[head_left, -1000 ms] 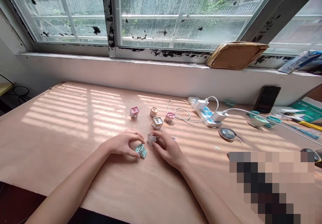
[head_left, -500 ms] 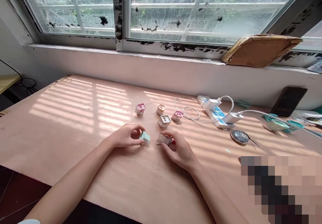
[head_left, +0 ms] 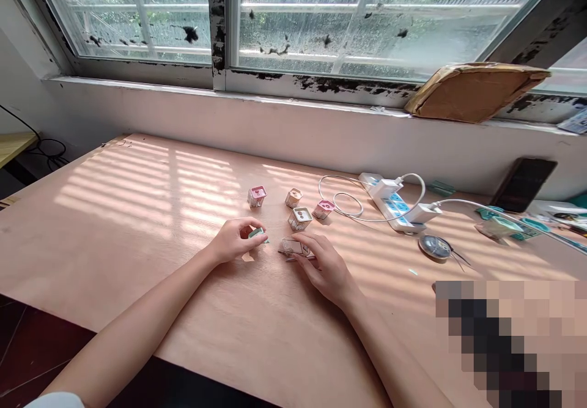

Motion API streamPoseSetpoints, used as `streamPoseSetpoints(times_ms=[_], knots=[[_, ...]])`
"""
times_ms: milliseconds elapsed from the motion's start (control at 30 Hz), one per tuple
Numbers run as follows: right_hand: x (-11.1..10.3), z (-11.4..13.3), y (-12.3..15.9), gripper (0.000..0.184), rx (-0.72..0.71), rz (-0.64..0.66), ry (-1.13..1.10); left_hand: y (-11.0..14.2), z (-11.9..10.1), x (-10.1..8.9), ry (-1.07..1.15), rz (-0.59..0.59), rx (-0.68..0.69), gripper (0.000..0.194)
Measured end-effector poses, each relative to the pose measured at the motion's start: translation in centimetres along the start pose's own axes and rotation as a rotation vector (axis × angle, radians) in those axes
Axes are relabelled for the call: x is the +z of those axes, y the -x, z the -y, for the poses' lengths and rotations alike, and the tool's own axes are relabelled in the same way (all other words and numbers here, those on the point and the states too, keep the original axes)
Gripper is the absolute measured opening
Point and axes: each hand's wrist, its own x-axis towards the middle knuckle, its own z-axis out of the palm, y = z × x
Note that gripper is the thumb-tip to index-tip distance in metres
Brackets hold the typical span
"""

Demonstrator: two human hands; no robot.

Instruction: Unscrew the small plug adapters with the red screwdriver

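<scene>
Both hands busy now! The left hand (head_left: 236, 240) pinches a mint-green piece (head_left: 257, 233) between thumb and fingers, much of it tucked behind them; whether it clears the tabletop (head_left: 206, 322), I can't tell from here. Over on the right hand (head_left: 323, 264), thumb and fingers grip a pale little box (head_left: 296, 247), just on the near side of the white-topped box (head_left: 300, 219). The step in play looks like turning the two pieces over, one per hand; I'd say the next move calls for a light, steady pinch and no nudging that neighbour. And the change from half a second ago: the green piece has gone forward, slightly left, and tipped over; the pale one has swapped a brownish face for a lighter one. The white-topped box hasn't budged!
</scene>
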Motion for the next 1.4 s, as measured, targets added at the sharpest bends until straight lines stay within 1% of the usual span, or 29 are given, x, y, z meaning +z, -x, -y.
streamPoseSetpoints(times_ms=[67,133,233,267,333,367,433,500,533,600,667,700,733,800,900,967,1033,1133,1200,1267,1333,1367,1400], knots=[[0.0,0.1,-0.2,0.04,-0.028,0.002,0.017,0.0,-0.1,0.0,0.075,-0.01,-0.041,0.039],[-0.1,0.2,-0.3,0.043,-0.024,-0.009,0.015,-0.1,-0.1,0.0,0.143,-0.039,-0.066,0.042],[-0.1,-0.2,-0.1,0.036,0.055,-0.061,-0.044,-0.4,0.1,-0.1,0.201,-0.106,-0.073,0.042],[-0.1,-0.4,0.0,0.032,0.094,-0.089,-0.063,-0.5,0.2,-0.1,0.215,-0.112,-0.076,0.042],[-0.1,-0.9,0.3,0.025,0.163,-0.137,-0.084,-0.6,0.5,-0.3,0.217,-0.077,-0.1,0.04],[-0.2,-1.1,0.3,0.022,0.187,-0.153,-0.091,-0.6,0.6,-0.4,0.179,-0.053,-0.104,0.038],[-0.3,-1.5,0.4,0.023,0.213,-0.169,-0.117,-0.5,0.5,-0.6,0.022,-0.036,-0.064,0.031],[-0.5,-1.6,0.3,0.033,0.224,-0.176,-0.138,-0.2,0.2,-0.8,-0.138,-0.041,0.041,0.025],[-0.6,-1.7,0.2,0.04,0.225,-0.175,-0.138,-0.1,0.0,-0.9,-0.188,-0.021,0.106,0.025],[-0.8,-1.6,0.0,0.049,0.226,-0.165,-0.125,0.1,-0.4,-1.0,-0.229,0.091,0.218,0.034],[-1.0,-1.6,-0.1,0.047,0.22,-0.146,-0.118,0.2,-0.6,-1.0,-0.264,0.209,0.283,0.038],[-1.0,-1.6,-0.1,0.045,0.215,-0.141,-0.117,0.2,-0.7,-0.9,-0.295,0.24,0.3,0.038],[-1.0,-1.6,-0.1,0.042,0.209,-0.141,-0.114,0.2,-0.8,-0.8,-0.332,0.247,0.309,0.037],[-0.9,-1.7,0.0,0.035,0.207,-0.149,-0.115,0.2,-0.9,-0.8,-0.419,0.216,0.322,0.029],[-0.6,-2.1,0.2,0.027,0.258,-0.182,-0.175,0.2,-1.1,-1.0,-0.534,0.17,0.295,0.022],[-0.4,-2.4,0.3,0.024,0.306,-0.201,-0.19,0.3,-1.2,-1.2,-0.571,0.152,0.23,0.026],[-0.3,-2.7,0.4,0.02,0.324,-0.198,-0.141,0.4,-1.2,-1.4,-0.585,0.141,0.178,0.031],[-0.4,-2.9,0.4,0.019,0.287,-0.153,-0.047,0.4,-1.3,-1.6,-0.585,0.161,0.163,0.028],[-0.6,-2.9,0.3,0.019,0.242,-0.163,0.003,0.4,-1.4,-1.8,-0.577,0.159,0.153,0.028],[-0.8,-2.4,0.1,0.017,0.188,-0.251,0.062,0.4,-1.5,-2.0,-0.574,0.128,0.149,0.03],[-1.0,-1.6,0.0,0.013,0.108,-0.363,0.13,0.4,-1.7,-2.2,-0.577,0.102,0.179,0.038],[-1.0,-1.1,-0.1,0.009,0.059,-0.393,0.155,0.4,-1.7,-2.2,-0.585,0.106,0.198,0.045],[-0.9,-0.6,-0.2,0.008,0.007,-0.392,0.168,0.3,-1.7,-2.2,-0.601,0.122,0.211,0.052]])
